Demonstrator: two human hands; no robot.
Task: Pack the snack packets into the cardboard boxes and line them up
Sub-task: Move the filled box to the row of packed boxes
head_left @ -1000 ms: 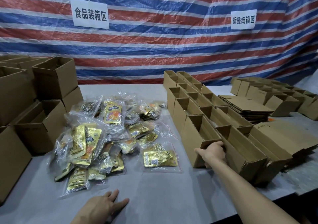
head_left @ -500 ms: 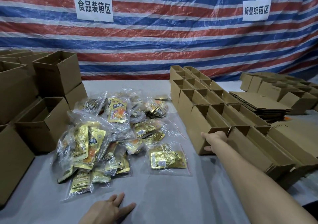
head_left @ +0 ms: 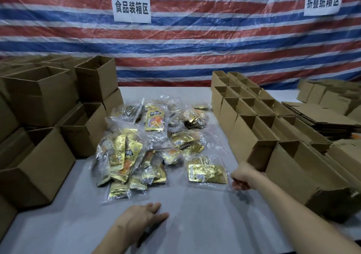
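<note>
A heap of clear-bagged gold foil snack packets [head_left: 148, 136] is lying in the middle of the grey table [head_left: 195, 224]. Large open brown cardboard boxes [head_left: 39, 101] are standing stacked to its left. Rows of small open brown cardboard boxes [head_left: 242, 136] are standing to its right, with flat folded cardboard sheets [head_left: 320, 117] lying beyond them. The left hand [head_left: 140, 217] is resting before the heap. The right hand [head_left: 244, 175] is gripping the nearest small box [head_left: 259, 154]. A striped plastic tarp [head_left: 195, 48] is hanging behind.
</note>
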